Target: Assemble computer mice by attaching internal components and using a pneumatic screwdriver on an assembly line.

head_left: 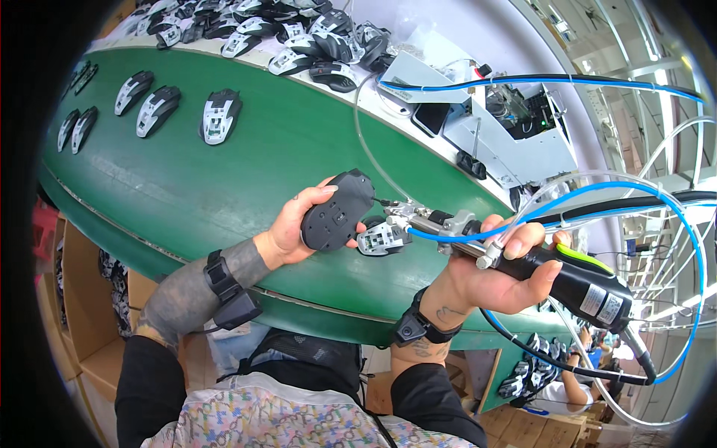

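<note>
My left hand [287, 225] is closed around a black computer mouse [337, 210], its underside turned up toward me. In my right hand [515, 272] lies a black electric screwdriver [556, 280] with a lime-green lever and a metal front end fed by tubes. The driver's slim tip meets or nearly meets the edge of the mouse; I cannot tell whether it touches. Just below that tip, another mouse with a white and black shell [383, 237] rests on the green conveyor belt [254, 175], partly hidden.
More half-built mice [221, 117] lie on the belt at the left, and a pile of them [321, 45] covers the far ledge. A white machine [515, 134] stands at the back right. Blue hoses [691, 246] loop at the right. Another person [571, 388] sits at the lower right.
</note>
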`<action>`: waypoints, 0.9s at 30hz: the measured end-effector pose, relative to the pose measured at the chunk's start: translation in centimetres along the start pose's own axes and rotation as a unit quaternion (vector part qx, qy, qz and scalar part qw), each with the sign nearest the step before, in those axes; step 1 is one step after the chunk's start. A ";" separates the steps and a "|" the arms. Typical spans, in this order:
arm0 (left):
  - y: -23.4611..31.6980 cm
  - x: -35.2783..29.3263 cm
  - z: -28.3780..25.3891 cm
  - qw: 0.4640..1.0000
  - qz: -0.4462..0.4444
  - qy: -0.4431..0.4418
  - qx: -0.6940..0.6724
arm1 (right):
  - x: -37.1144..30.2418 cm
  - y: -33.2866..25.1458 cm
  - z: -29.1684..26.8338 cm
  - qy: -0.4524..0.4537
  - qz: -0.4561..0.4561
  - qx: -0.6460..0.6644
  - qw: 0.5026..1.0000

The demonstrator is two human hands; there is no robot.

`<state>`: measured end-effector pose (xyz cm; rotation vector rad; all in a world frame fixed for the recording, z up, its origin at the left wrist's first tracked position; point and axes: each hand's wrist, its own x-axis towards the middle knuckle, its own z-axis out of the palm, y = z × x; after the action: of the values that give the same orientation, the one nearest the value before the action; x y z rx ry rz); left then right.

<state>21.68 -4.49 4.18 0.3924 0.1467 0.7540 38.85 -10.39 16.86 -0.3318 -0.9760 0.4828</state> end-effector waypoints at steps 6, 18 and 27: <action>0.0 0.7 -1.2 0.965 0.093 0.195 0.150 | -0.1 -0.9 0.4 -0.046 -0.017 0.013 0.999; 1.1 0.0 -1.5 0.985 0.137 0.099 0.022 | -2.2 -0.1 2.3 -0.122 0.055 0.077 0.988; 1.1 0.3 -1.4 0.981 0.158 0.112 0.032 | -2.4 0.1 2.7 -0.123 0.058 0.071 0.988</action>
<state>20.89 -3.15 3.37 0.3949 0.3260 1.1101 35.40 -11.43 16.57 -0.2041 -1.1591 0.7087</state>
